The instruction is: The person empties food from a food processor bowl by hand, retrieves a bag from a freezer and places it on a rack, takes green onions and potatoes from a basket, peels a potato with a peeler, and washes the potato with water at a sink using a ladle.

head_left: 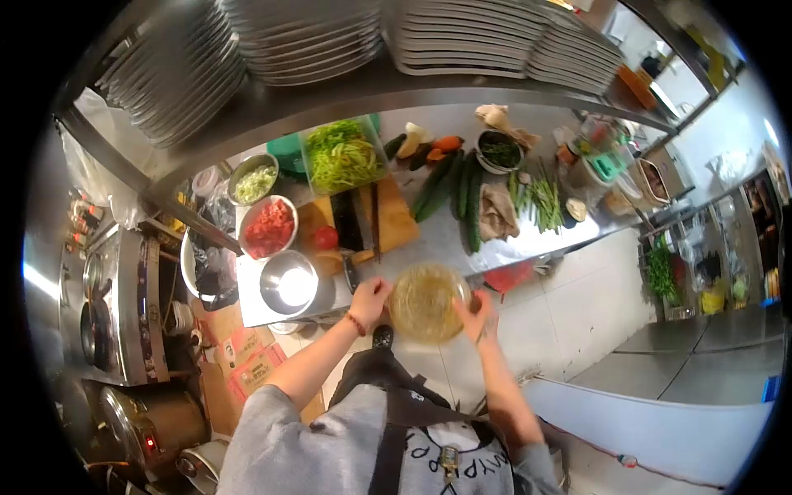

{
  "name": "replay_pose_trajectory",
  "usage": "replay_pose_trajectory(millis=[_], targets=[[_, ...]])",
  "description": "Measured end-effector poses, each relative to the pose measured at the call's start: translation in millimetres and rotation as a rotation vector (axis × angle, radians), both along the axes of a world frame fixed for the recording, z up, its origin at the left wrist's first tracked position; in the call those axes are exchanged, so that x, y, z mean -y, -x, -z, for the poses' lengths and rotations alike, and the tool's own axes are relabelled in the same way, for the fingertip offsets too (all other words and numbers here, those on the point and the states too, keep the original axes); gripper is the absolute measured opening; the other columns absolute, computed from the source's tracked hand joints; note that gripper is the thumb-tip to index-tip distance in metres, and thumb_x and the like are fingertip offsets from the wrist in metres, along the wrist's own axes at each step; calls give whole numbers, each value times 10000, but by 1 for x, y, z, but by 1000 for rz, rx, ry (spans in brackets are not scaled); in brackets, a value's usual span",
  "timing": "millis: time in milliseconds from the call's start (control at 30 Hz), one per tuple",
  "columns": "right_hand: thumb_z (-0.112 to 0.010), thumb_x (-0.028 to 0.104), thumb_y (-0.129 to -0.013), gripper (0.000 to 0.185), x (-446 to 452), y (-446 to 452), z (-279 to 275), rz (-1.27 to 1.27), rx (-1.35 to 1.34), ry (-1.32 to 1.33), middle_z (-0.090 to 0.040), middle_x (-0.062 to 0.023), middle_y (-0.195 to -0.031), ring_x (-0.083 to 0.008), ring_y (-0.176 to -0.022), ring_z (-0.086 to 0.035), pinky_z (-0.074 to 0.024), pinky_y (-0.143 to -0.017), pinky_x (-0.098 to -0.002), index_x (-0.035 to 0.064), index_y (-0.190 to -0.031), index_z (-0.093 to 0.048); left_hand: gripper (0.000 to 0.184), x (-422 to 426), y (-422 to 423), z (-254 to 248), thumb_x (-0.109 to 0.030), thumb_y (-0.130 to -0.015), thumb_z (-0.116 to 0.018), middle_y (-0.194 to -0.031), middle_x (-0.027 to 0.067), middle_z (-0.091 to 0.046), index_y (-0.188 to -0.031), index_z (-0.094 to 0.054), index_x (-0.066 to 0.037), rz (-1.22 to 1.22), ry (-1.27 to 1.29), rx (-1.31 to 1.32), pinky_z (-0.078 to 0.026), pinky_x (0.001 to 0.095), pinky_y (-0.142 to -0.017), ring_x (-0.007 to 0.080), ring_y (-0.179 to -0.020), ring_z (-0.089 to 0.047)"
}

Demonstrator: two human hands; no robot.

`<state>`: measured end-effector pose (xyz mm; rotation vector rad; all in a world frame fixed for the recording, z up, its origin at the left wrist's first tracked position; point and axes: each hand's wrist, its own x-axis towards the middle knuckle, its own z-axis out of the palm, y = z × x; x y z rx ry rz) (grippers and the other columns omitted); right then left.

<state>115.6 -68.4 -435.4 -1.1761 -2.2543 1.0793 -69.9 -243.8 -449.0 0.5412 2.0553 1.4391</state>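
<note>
A round, see-through yellowish bowl [429,304] is held between my two hands, just off the counter's front edge. My left hand [370,300] grips its left rim, and a red bead bracelet circles that wrist. On the opposite side my right hand [476,318] has its fingers closed over the rim. Whether the bowl contains anything is hard to make out. Close to my left hand lie a knife [351,271] and a wooden cutting board [399,216] bearing a tomato [327,238]. An empty metal bowl [289,283] stands further left.
On the counter [528,243] are a bowl of chopped red meat [269,228], a bin of sliced green vegetables [342,155], cucumbers [439,186] and a brown cloth [498,211]. Stacked plates [466,37] fill the shelf overhead. A stove [124,305] stands at left.
</note>
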Motion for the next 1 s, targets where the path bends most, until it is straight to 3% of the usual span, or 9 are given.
replay_pose_trajectory(millis=[200,367,500,567,633,767,800,900,1000], targets=[[-742,397,-704,579,-77,159,8,-90,35,-12,-631,-141,-853,-225,-758,-597,-479,-696,-328,-49,-1034,-576,253,-48,104,6,-234,-891,-544,-751,85,-598,-877,-584,16,-243,-21,88,-468,286,-483,158,-537,-581],[-695,271,-781,404,-103,217,12,-9,-44,457,-626,-73,-868,-167,-762,-585,-470,-688,-279,-38,-1020,-592,283,-64,160,30,-248,-885,-551,-834,109,-643,-949,-605,22,-281,19,107,-484,281,-499,208,-563,-631],[-655,198,-820,287,-95,219,-18,-87,-87,207,-616,-48,-870,-128,-788,-571,-451,-698,-233,-19,-995,-590,303,-60,169,51,-270,-884,-560,-854,106,-653,-997,-621,5,-288,-8,46,-511,278,-577,185,-682,-652],[-630,143,-834,203,-84,210,-38,-119,-453,687,-606,-44,-876,-106,-800,-555,-430,-715,-210,-1,-965,-571,310,-53,162,62,-286,-883,-567,-847,98,-654,-989,-629,-2,-300,-38,-58,-521,287,-609,187,-718,-654],[-600,74,-844,116,-58,205,-58,-154,-589,790,-599,-33,-888,-105,-818,-537,-428,-717,-222,18,-929,-545,360,-38,140,39,-350,-892,-545,-983,83,-646,-1068,-612,-42,-378,-272,136,-528,314,-692,210,-865,-639],[-618,-20,-784,156,-45,187,-119,-662,-720,512,-603,-49,-876,-170,-865,-544,-442,-744,-246,26,-905,-530,438,-21,110,-31,-432,-915,-464,-1091,68,-607,-1139,-567,-70,-644,-712,766,-525,354,-754,224,-951,-606],[-632,-60,-749,189,-52,181,-126,-928,-727,383,-614,-54,-881,-200,-889,-550,-456,-752,-262,35,-882,-536,460,-18,110,-43,-456,-920,-429,-1113,67,-591,-1148,-553,-76,-366,-650,540,-522,374,-774,228,-989,-588],[-657,-104,-673,238,-73,180,-134,-1153,-512,-21,-638,-60,-911,-250,-929,-560,-486,-760,-305,55,-814,-549,484,-25,121,-55,-488,-915,-397,-1116,69,-581,-1123,-542,-76,-118,-872,728,-508,438,-826,241,-1039,-568],[-636,-128,-651,238,-96,178,-121,-1123,-433,-99,-652,-48,-942,-257,-1016,-558,-502,-772,-349,57,-774,-552,364,-31,135,-59,-239,-898,-452,-1123,72,-585,-1216,-472,-65,-64,-1006,798,-486,406,-884,236,-1058,-564]])
